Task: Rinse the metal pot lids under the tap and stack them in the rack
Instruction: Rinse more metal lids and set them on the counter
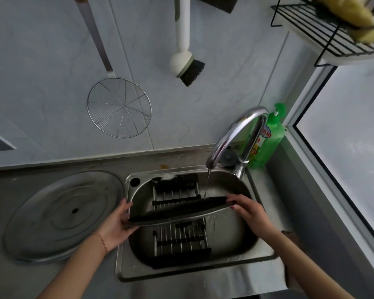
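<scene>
1. Metal lid [177, 212] is clasped at opposite rims by the left hand [117, 223] and right hand [246, 209], tilted over the sink [235, 264].
2. Water from the tap [235, 134] strikes its far edge; rinsing looks under way.
3. The rack [179, 238] below holds nothing.
4. A second lid [58, 214] waits left on the counter.

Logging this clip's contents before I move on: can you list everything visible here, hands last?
lid: 1, metal, dark underside, held over sink under the water stream
second lid: 1, grey metal, flat on counter left of sink
sink: 1, steel
rack: 1, steel and black, inside sink
tap: 1, chrome, running
soap bottle: 1, green, behind tap
skimmer: 1, wire, on wall
brush: 1, white, black bristles, on wall
shelf: 1, black wire, upper right
left hand: grips lid's left edge
right hand: grips lid's right edge
</scene>
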